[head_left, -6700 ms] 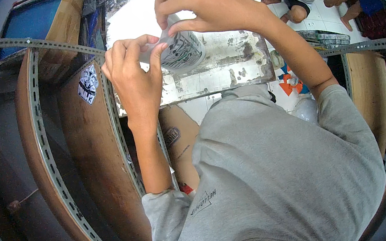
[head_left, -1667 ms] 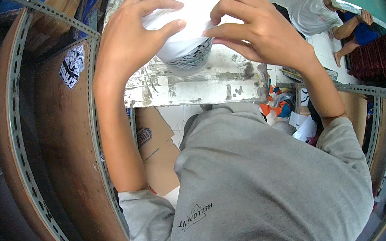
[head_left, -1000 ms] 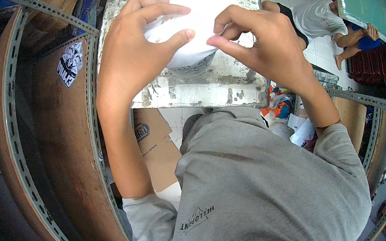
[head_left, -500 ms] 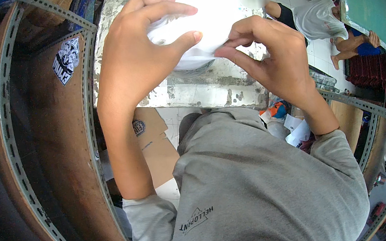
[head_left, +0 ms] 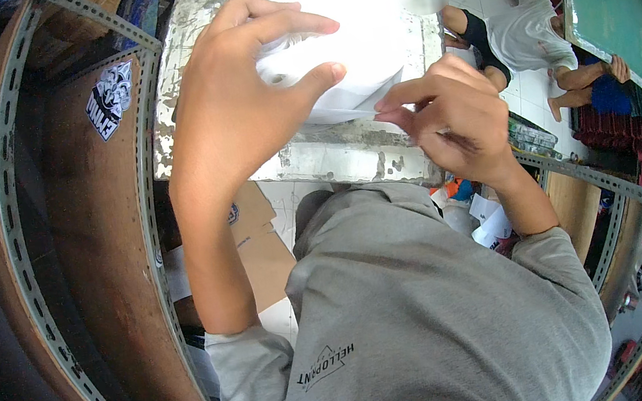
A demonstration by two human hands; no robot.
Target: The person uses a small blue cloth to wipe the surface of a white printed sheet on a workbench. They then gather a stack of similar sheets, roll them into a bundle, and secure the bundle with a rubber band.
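Note:
A bright white, rounded bundle (head_left: pixel 369 72), apparently a roll of tape or film, rests on the worn, paint-spotted table (head_left: pixel 316 160). Glare washes out its upper part, so its exact kind is unclear. My left hand (head_left: pixel 241 89) curves over its left side, thumb and fingers spread around it and steadying it. A thin white strip (head_left: pixel 354 112) stretches from the bundle's near edge toward the right. Its end is pinched between the thumb and fingertips of my right hand (head_left: pixel 452 118), near the table's right edge.
Metal-framed shelving (head_left: pixel 147 142) stands close at my left, more (head_left: pixel 619 185) at my right. Cardboard (head_left: pixel 262 249) leans below the table. Beyond the right side, another person (head_left: pixel 518 36) holds a green framed screen (head_left: pixel 613 16) near dark red fabric (head_left: pixel 619 125).
My right hand has moved right and toward me, drawing the white strip out from the bundle. My left hand has shifted slightly right, still on the bundle.

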